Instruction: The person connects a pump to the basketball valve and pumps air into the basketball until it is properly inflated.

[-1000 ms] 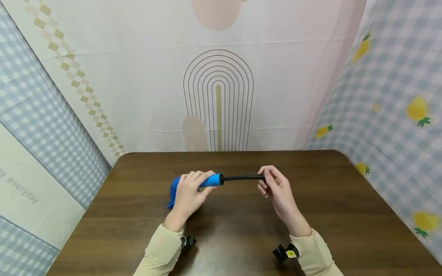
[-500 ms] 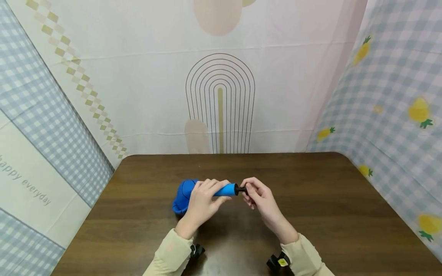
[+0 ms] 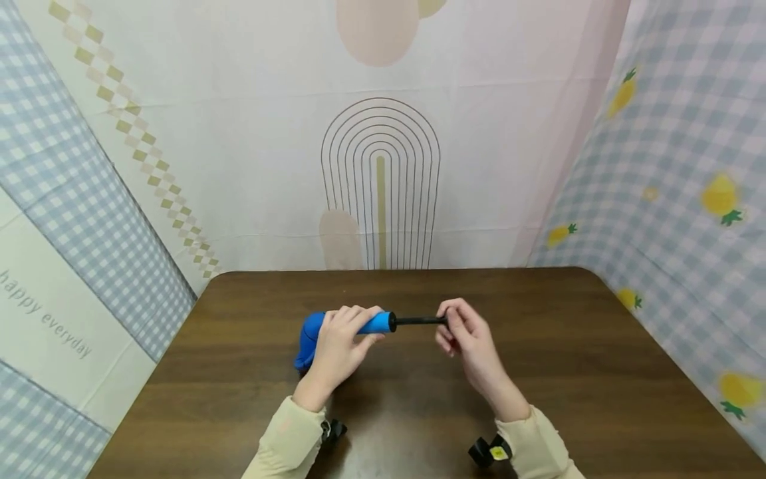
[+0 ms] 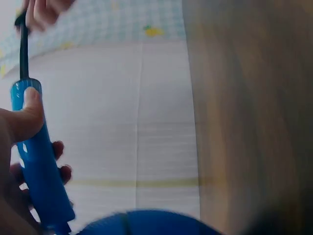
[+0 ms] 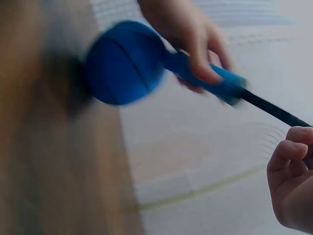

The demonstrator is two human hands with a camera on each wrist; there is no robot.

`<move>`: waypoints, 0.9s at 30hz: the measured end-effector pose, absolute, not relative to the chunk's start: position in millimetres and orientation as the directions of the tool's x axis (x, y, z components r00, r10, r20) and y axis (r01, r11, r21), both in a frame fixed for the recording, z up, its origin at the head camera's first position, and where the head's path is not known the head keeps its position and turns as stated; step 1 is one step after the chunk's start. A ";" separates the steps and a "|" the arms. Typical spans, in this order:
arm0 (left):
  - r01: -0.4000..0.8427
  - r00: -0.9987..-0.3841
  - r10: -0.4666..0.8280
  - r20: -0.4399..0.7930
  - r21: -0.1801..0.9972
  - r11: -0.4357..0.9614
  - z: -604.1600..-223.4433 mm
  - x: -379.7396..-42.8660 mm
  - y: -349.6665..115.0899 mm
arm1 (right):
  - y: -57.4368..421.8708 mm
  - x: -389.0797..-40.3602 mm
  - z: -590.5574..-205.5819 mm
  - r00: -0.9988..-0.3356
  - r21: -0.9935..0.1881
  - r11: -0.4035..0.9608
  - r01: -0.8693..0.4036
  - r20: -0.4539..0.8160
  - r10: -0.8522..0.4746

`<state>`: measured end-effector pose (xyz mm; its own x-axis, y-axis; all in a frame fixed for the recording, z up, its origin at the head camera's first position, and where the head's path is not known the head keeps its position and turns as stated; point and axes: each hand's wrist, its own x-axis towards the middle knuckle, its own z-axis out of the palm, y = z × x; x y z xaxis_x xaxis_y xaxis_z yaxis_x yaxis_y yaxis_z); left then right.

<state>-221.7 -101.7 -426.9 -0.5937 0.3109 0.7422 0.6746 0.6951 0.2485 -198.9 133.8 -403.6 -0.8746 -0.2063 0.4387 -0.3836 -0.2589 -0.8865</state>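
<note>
My left hand [image 3: 339, 342] grips the blue barrel of a hand pump [image 3: 377, 322], with the thumb along it in the left wrist view. The pump lies roughly level above the table, its black rod [image 3: 419, 320] drawn out to the right. My right hand [image 3: 473, 339] pinches the handle at the rod's end, and its fingers mostly hide that handle. At the barrel's other end hangs a blue ball [image 5: 124, 63] with black seam lines, partly hidden behind my left hand in the head view. Its outline looks uneven there, rounder in the right wrist view.
Under both hands spreads a dark brown wooden table [image 3: 407, 412]. A white printed cloth [image 3: 263, 166] hangs behind it, and checked cloths with yellow fruit prints [image 3: 658, 193] hang at the right. Black wrist cameras [image 3: 491, 452] sit by the sleeves.
Half a second ago the rod was pushed nearly into the barrel, with both hands close. Now my right hand has pulled it out again, and the pump and ball have shifted slightly left.
</note>
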 end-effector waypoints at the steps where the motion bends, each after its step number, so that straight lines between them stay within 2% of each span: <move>1: 0.678 -0.599 0.319 0.735 0.253 0.690 -427.2 -218.9 -99.0 | 129.7 -198.5 -407.4 -0.876 -0.895 -0.247 -0.370 0.425 -0.226; 5: 0.692 -0.607 0.363 0.707 0.246 0.679 -428.2 -212.1 -91.1 | 118.9 -196.2 -420.0 -0.886 -0.933 -0.172 -0.317 0.356 -0.298; 10: 0.698 -0.613 0.385 0.690 0.246 0.672 -426.2 -215.4 -94.3 | 121.2 -194.9 -416.2 -0.914 -0.955 -0.070 -0.289 0.297 -0.277; 12: 0.693 -0.622 0.386 0.681 0.249 0.677 -424.7 -218.5 -98.8 | 125.7 -195.6 -410.5 -0.920 -0.953 -0.088 -0.291 0.304 -0.246; 15: 0.672 -0.641 0.369 0.673 0.260 0.693 -423.2 -223.2 -107.0 | 134.8 -197.2 -402.5 -0.919 -0.930 -0.187 -0.318 0.350 -0.182; 19: 0.641 -0.669 0.333 0.665 0.289 0.711 -421.9 -225.8 -115.1 | 144.8 -198.1 -396.1 -0.895 -0.886 -0.270 -0.377 0.423 -0.138; 27: 0.680 -0.640 0.342 0.688 0.300 0.669 -420.7 -216.7 -98.1 | 126.4 -192.3 -402.8 -0.849 -0.875 -0.291 -0.388 0.462 -0.256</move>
